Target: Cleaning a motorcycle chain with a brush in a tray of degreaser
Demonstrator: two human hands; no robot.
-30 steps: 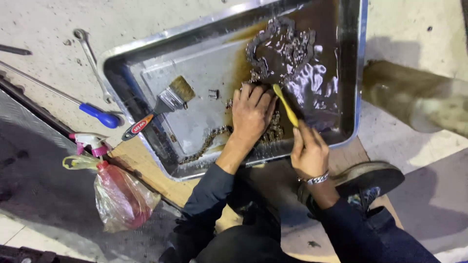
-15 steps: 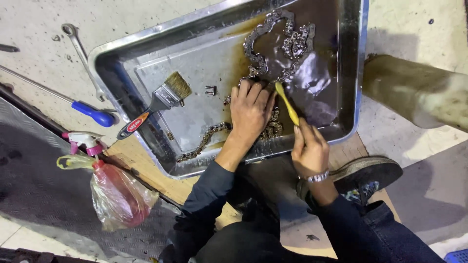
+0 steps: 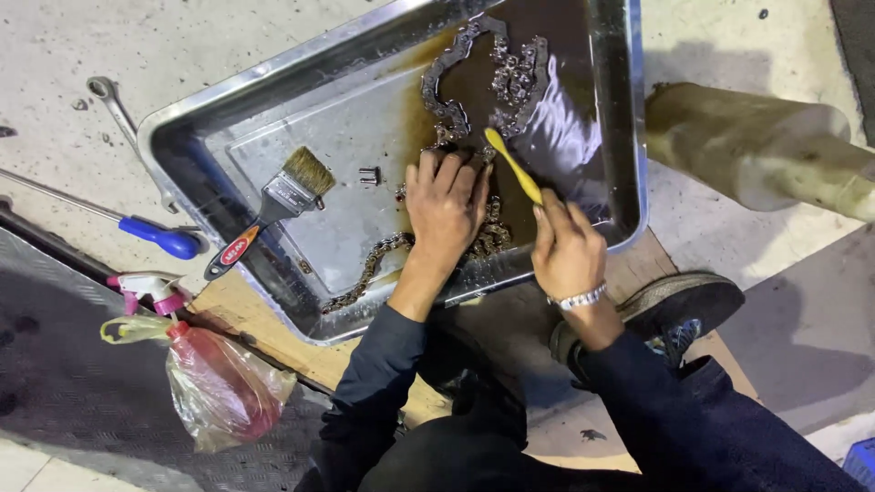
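Two hands are at work over a shallow metal tray that is set on the floor, partly on a wooden board. The left hand is pressed flat, fingers spread, on a greasy chain that is looped through a pool of dark brown liquid in the tray's far corner and trails back toward the near rim. The right hand is closed around the handle of a yellow toothbrush, whose head is held against the chain just beside the left fingertips.

Several risks can be judged from this. The chain is coated in oil, so it could slip under the flat palm and the bristles could be driven into the fingers. Dirty liquid could be flicked over the rim by a hard stroke, since the pool lies close to the tray's right wall. The tray could be tipped if weight is leaned on its near edge, as it overhangs the board. A small metal link piece lies loose beside a paintbrush and could be lost in the sludge.
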